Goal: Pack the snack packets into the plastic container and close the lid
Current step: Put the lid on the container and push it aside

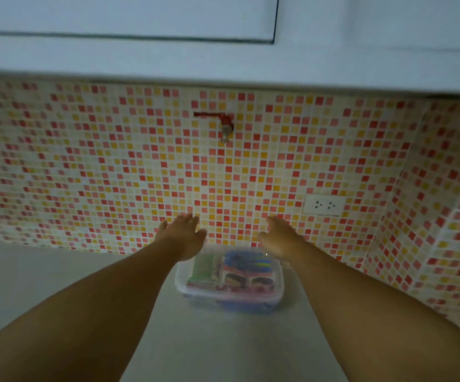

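The grey worktop (85,271) runs out under both my forearms to the mosaic tile wall (113,175) beyond my fingertips, with a red-handled tap (224,125) high above them and a white socket (324,205) past my right hand. The clear plastic container (230,274) sits between my wrists, nearer me than my fingers, long axis running left to right across my reach. Snack packets (237,267) fill it, green toward my left hand, blue toward my right. The blur hides whether the lid is seated; I cannot tell. My left hand (186,232) and right hand (281,238) hover above its far corners, spread flat and empty, well apart. Both are about equally near, so I judge pressing down at both ends comes next.
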